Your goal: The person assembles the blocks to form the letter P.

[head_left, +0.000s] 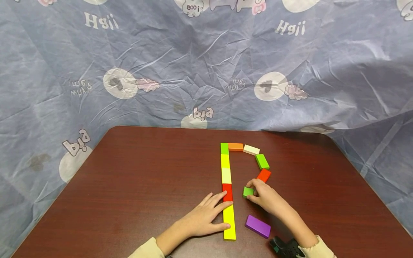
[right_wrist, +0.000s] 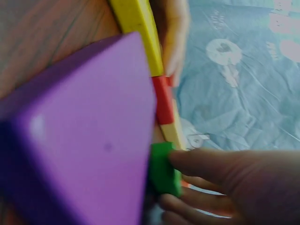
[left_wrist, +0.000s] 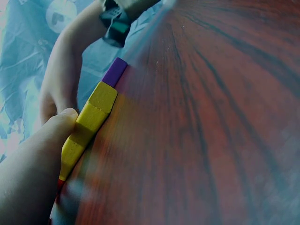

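Note:
Between its thumb and fingers my right hand pinches a green block, low over the table. Just beyond lies a red block, partly covered by that hand. My left hand rests with spread fingers along a straight column of blocks, its fingertips on the red block and its thumb on the near yellow block. In the left wrist view, the left thumb touches the yellow blocks' side. A purple block lies nearest the right wrist and looms large in the right wrist view.
The column continues away through pale yellow, yellow and green blocks. From its far end, orange, white and green blocks curve rightward. A grey-blue printed cloth hangs behind the brown table.

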`<control>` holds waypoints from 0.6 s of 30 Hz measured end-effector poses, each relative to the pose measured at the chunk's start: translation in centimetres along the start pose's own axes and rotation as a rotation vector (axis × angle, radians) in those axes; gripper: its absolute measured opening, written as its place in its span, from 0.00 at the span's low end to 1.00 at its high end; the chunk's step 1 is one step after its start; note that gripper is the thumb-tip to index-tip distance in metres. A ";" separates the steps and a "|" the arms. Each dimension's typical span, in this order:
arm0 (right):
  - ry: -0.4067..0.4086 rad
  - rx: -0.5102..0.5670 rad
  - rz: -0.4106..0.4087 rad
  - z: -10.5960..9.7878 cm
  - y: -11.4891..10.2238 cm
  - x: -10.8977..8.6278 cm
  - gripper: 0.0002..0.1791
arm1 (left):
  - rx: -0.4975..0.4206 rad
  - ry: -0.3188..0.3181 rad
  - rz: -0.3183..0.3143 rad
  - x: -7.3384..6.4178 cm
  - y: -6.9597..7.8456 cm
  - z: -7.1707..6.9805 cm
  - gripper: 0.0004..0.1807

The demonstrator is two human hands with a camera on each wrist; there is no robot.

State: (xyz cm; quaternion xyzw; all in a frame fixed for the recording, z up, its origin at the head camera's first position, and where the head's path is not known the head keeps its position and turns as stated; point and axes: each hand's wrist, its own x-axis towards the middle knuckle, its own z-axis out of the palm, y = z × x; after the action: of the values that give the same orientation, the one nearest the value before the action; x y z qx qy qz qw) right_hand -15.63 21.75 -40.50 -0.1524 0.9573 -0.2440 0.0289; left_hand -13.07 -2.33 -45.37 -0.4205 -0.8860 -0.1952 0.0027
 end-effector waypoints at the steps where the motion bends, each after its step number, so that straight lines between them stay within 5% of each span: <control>1: 0.020 -0.010 0.001 0.3 -0.1 0.5 0.14 | 0.000 -0.002 -0.001 0.0 0.0 0.0 0.34; 7: 0.107 -0.033 -0.029 1.6 -0.8 2.5 0.13 | -0.007 -0.007 -0.004 0.0 0.1 0.0 0.34; 18: 0.108 -0.020 -0.011 2.6 -1.6 3.2 0.14 | 0.020 0.008 0.006 0.0 -0.1 0.0 0.34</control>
State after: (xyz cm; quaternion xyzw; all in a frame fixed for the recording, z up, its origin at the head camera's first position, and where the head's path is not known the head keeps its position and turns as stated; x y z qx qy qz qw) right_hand -17.88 18.30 -41.94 -0.1447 0.9590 -0.2423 -0.0256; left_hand -13.14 -2.39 -45.43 -0.4221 -0.8868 -0.1880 0.0109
